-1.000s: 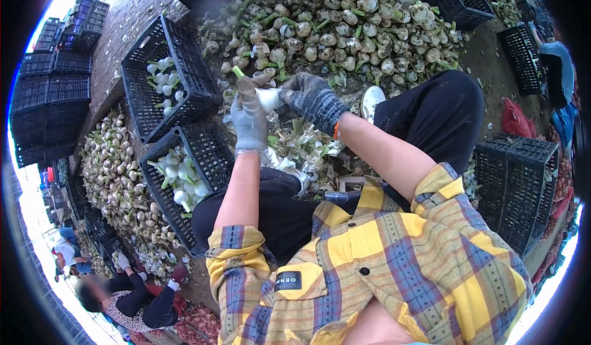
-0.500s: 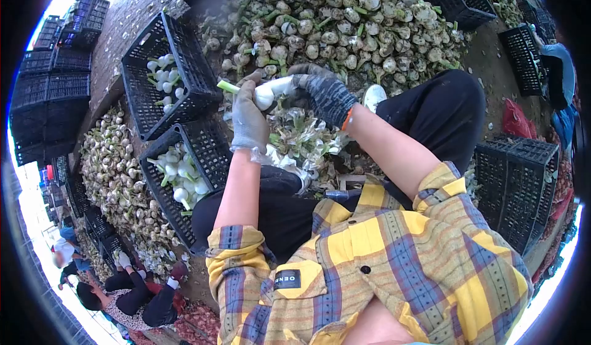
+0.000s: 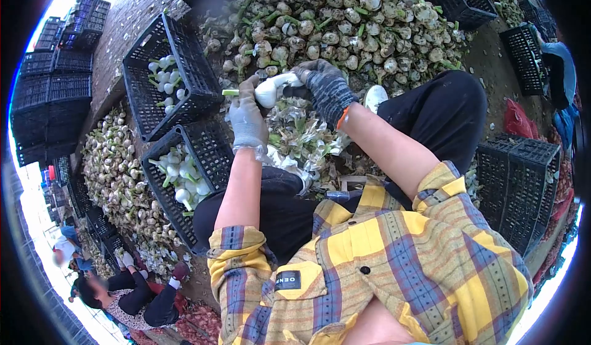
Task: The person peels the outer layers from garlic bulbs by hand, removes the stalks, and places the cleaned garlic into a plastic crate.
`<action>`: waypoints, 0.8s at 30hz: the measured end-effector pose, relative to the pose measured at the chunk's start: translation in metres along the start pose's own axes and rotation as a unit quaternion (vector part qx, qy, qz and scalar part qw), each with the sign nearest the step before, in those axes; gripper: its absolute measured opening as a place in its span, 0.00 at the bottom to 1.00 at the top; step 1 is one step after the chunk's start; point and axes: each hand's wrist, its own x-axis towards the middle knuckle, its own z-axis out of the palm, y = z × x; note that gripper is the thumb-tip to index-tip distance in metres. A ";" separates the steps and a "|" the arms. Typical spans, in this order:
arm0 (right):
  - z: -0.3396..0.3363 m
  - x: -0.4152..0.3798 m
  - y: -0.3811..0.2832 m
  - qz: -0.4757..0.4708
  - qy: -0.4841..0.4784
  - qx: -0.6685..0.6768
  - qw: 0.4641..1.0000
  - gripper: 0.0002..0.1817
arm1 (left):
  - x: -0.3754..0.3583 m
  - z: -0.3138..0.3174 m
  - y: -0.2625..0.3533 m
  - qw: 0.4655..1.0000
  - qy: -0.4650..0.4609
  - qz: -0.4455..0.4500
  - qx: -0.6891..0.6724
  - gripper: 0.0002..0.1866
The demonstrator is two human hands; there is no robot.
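Between my hands is a white garlic bulb point(image 3: 266, 94), its cut green stem point(image 3: 231, 92) pointing left. My left hand point(image 3: 247, 116), in a pale grey glove, is closed around the bulb's stem end. My right hand point(image 3: 329, 89), in a dark patterned glove with an orange cuff edge, pinches a strip of white garlic skin point(image 3: 285, 79) that stretches from the bulb. A dark shape lies below the strip, by the right fingers; I cannot make out whether it is a fingertip or a tool. Beneath the hands are peeled garlic skins point(image 3: 301, 138).
A heap of unpeeled garlic point(image 3: 345, 24) lies ahead. To the left, a black crate point(image 3: 138, 108) and a nearer crate point(image 3: 166, 203) hold clean white bulbs. More crates point(image 3: 517, 191) stand at the right. Another person point(image 3: 132, 302) sits at lower left.
My right hand has moved slightly, and the skin strip now arches upward from the bulb. The bulb's stem has tilted closer to level. My left hand stays nearly in place.
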 end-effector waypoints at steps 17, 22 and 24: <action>-0.060 0.009 0.036 -0.050 -0.157 -0.660 0.733 0.26 | 0.025 -0.032 0.008 0.976 0.079 -0.124 -0.162 0.15; -0.089 0.036 0.055 -0.024 -0.138 -0.674 0.726 0.26 | 0.042 -0.070 0.095 0.906 -0.054 0.173 -0.383 0.40; -0.094 0.054 0.052 -0.017 -0.086 -0.677 0.731 0.25 | 0.040 -0.068 0.095 0.908 -0.047 0.154 -0.388 0.39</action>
